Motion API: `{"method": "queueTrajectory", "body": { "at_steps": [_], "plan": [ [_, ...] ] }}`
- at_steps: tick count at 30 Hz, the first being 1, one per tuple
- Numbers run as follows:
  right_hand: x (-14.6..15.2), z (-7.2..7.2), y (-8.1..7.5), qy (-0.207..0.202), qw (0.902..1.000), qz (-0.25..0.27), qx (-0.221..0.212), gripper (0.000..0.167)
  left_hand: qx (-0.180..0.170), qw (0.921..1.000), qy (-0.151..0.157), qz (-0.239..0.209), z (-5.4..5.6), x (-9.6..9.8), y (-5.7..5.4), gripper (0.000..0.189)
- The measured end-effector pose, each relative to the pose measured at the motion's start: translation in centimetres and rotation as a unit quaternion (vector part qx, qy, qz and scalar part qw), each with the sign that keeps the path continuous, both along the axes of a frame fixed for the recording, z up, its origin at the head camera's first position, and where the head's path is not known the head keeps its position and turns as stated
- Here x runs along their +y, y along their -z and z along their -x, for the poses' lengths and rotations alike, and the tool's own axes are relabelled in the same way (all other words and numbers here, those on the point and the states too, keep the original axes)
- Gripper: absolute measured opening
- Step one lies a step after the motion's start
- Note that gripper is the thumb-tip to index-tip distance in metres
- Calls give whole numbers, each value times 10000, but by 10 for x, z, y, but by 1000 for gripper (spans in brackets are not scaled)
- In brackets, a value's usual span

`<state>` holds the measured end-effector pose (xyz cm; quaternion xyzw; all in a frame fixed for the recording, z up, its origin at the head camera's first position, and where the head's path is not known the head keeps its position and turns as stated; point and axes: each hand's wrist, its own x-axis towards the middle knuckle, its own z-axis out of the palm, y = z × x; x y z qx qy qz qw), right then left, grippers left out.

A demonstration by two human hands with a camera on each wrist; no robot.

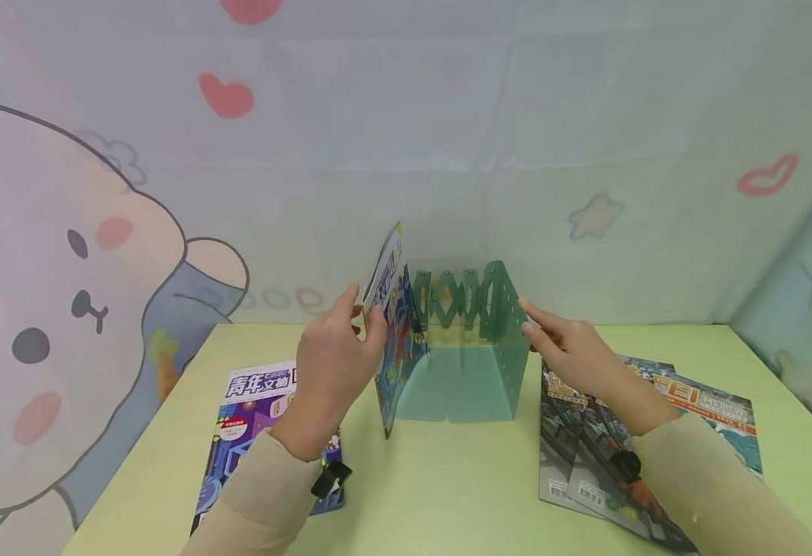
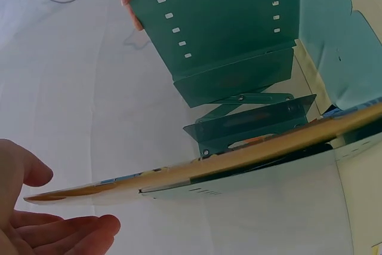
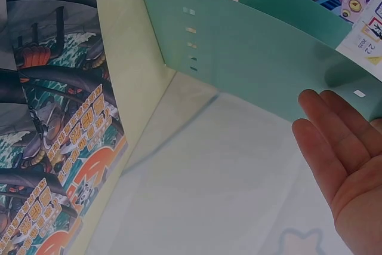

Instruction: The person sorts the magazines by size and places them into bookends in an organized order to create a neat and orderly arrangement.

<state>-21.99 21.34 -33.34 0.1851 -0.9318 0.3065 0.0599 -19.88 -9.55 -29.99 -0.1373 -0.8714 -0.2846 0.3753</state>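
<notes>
A green expandable bookend (image 1: 458,386) with a folding lattice at its back stands on the table. One magazine (image 1: 400,313) is upright against its left side panel. My left hand (image 1: 333,363) is at that magazine's near upper edge; in the left wrist view the thumb and fingers (image 2: 65,237) lie on either side of the edge, spread apart from it. Against the outer face of the right side panel (image 3: 250,58), my right hand (image 1: 580,359) rests with nearly straight fingers (image 3: 331,141), close to its upper corner.
A purple-covered magazine (image 1: 242,425) lies flat on the yellow-green table (image 1: 448,494) at the left. Several overlapping magazines (image 1: 559,455) lie at the right. Behind the table hangs a printed cloth (image 1: 406,139) with a cartoon animal and hearts.
</notes>
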Motion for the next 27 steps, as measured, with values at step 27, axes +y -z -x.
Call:
{"method": "queueTrajectory", "body": {
  "at_steps": [27],
  "plan": [
    [-1, -3, -1, -40, 10000, 17, -81, 56, 164, 9985, 222, 464, -1, -14, 4, 46]
  ]
}}
